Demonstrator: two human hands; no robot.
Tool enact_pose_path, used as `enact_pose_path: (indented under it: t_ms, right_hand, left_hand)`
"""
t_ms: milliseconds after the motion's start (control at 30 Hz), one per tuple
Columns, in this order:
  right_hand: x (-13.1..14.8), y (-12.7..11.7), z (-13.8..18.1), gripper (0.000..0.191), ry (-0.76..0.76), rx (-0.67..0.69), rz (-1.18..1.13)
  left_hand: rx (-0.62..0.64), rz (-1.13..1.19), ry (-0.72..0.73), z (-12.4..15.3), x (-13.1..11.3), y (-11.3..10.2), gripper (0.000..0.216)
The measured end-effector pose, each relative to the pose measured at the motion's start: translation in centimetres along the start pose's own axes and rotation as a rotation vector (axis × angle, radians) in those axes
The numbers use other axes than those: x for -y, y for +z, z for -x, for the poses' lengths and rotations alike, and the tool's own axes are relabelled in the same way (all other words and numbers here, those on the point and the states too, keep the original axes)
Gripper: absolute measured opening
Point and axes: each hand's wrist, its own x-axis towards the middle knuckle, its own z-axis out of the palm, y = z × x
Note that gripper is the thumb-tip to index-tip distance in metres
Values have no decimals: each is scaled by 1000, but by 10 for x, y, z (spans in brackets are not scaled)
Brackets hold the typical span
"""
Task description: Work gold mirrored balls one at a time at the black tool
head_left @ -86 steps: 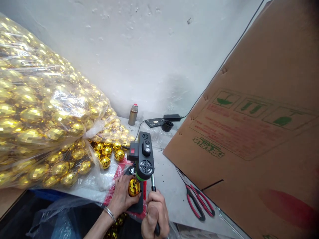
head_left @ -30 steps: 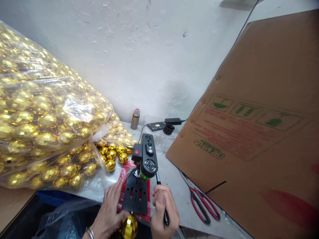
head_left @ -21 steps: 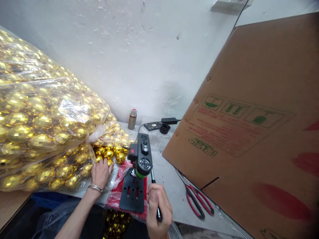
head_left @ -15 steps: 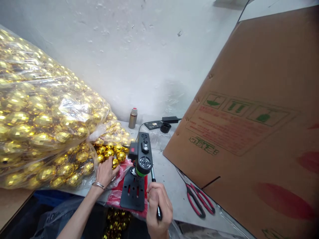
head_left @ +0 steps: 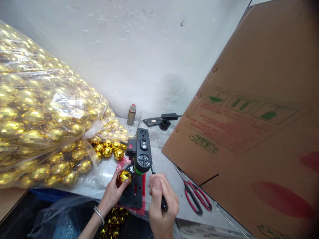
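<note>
Between the thumb and fingers of my left hand (head_left: 115, 188) is a gold faceted ball (head_left: 124, 176), held over the slotted base plate of a black bench device (head_left: 143, 146). My right hand (head_left: 163, 202) is closed round the black grip of a metal lever (head_left: 164, 203) at the device's right side. Loose gold balls (head_left: 107, 151) lie behind my left hand, at the mouth of a big clear plastic bag (head_left: 37, 109) packed with more of them. Red plastic (head_left: 144, 191) shows under the base plate.
Red-and-black scissors (head_left: 196, 197) lie right of my right hand, beside a large cardboard box (head_left: 244, 126). Near the wall stand a flask (head_left: 131, 115), a black cup (head_left: 164, 124) and a black adapter (head_left: 170, 116). More gold balls (head_left: 114, 224) sit below the table's front edge.
My left hand has moved right and toward me from the loose balls, bringing one gold ball to the device's base plate. My right hand stays on the lever grip.
</note>
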Motion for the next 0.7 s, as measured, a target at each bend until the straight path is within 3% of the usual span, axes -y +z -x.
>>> enact_pose_path:
  t_ms: [133, 300, 533, 700]
  right_hand:
    - [-3, -2, 6, 26, -17, 1, 5]
    - [-5, -2, 10, 27, -45, 7, 6]
    - [-2, -3, 10, 26, -55, 23, 29]
    - [-16, -3, 26, 27, -83, 29, 57]
  left_hand:
    - [28, -226, 173, 3, 3, 7, 52]
    - [74, -303, 354, 15, 3, 11, 46]
    - [85, -391, 368, 3, 1, 18, 43]
    - [121, -464, 338, -3, -1, 23, 43]
